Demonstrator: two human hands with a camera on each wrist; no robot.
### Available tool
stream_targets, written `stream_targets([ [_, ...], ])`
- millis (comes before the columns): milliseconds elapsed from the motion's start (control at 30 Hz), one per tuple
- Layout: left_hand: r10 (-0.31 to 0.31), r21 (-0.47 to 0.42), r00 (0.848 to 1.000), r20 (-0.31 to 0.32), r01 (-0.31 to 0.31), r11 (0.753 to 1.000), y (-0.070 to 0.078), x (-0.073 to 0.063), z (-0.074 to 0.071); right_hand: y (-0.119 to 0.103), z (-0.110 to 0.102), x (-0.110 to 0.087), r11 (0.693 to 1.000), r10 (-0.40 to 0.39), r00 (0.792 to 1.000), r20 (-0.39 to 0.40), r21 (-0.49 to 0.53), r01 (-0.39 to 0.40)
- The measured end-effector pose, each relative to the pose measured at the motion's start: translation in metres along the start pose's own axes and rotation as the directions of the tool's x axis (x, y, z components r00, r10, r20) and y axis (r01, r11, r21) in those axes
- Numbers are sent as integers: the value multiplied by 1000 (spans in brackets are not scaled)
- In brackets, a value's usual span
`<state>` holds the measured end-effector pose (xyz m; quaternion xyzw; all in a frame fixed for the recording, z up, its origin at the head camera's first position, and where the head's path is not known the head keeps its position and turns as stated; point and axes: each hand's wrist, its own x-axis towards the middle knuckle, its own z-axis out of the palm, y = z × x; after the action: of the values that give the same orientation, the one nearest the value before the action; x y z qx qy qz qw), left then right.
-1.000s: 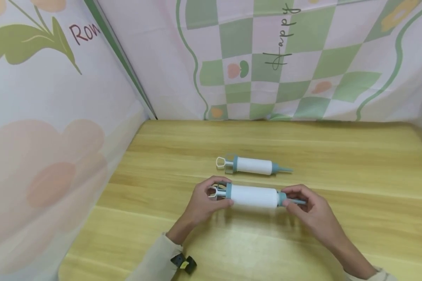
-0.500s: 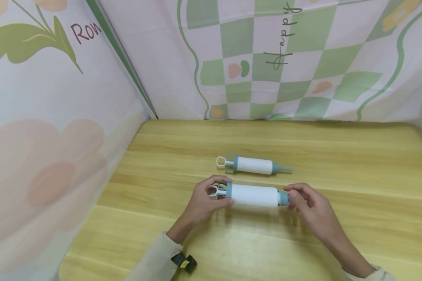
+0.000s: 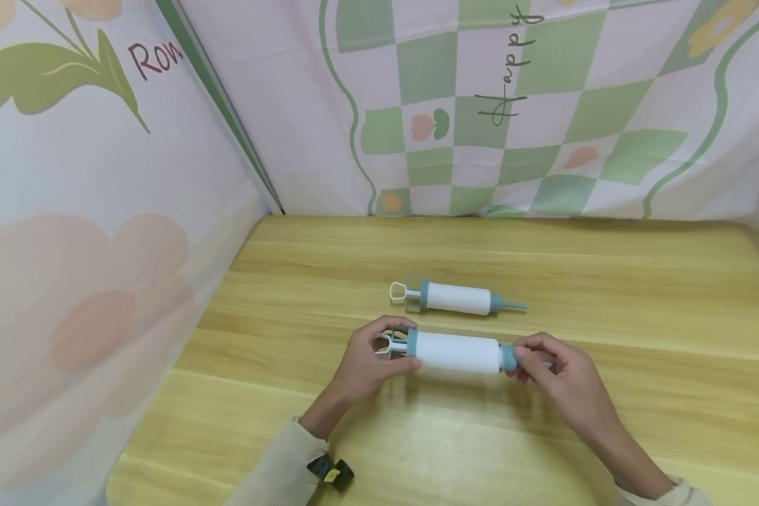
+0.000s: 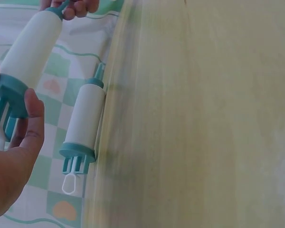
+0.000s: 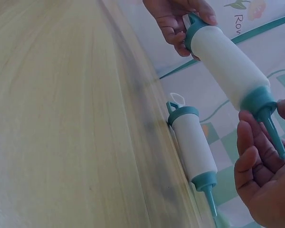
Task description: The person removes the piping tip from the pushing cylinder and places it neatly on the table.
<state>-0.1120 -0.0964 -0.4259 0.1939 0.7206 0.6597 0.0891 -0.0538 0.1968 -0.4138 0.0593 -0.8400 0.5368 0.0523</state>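
Held level just over the table is a large syringe-style dispenser (image 3: 457, 353) with a white barrel, a teal collar and a white looped plunger handle at its left end. My left hand (image 3: 365, 358) grips that collar end between thumb and fingers. At the other end, my right hand (image 3: 563, 379) pinches the teal nozzle cap (image 3: 508, 358), covering much of the thin nozzle, which shows in the right wrist view as a tapered nozzle (image 5: 273, 133) over the palm. A smaller dispenser (image 3: 458, 299) of the same build lies just behind, pointing right, touched by neither hand.
The wood-grain table (image 3: 607, 281) extends to both sides and toward me. A patterned curtain (image 3: 481, 105) hangs along its back edge, and a floral curtain (image 3: 101, 281) on the left. A black strap (image 3: 332, 474) sits on my left sleeve.
My right thumb and fingers slid right off the cap onto the nozzle, then came back to the cap. The left hand, the held barrel and the smaller dispenser stayed almost still.
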Motion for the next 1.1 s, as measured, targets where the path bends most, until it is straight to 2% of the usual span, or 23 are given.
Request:
stream_targets([
  [100,0,3,1000,-5,0,1000,1,0,0,1,-1,0,1000,-10,1000,7,28,10],
  [400,5,-3,1000,-7,-5,1000,1,-1,-1,6,1,-1,986,-140,990,-7,93,140],
  [633,14,-20,1000,-7,-14,1000,2,0,-1,7,1,-1,983,-154,988,9,101,153],
  [800,19,-22,1000,-11,-19,1000,2,0,-1,6,0,-1,992,-126,992,-1,27,126],
  [933,13,-25,1000,-8,-14,1000,2,-1,-1,4,1,0,998,-61,998,-21,-28,60],
  [1100,11,-32,1000,-8,-11,999,1,-1,0,-1,1,1,999,36,999,-11,-4,-36],
])
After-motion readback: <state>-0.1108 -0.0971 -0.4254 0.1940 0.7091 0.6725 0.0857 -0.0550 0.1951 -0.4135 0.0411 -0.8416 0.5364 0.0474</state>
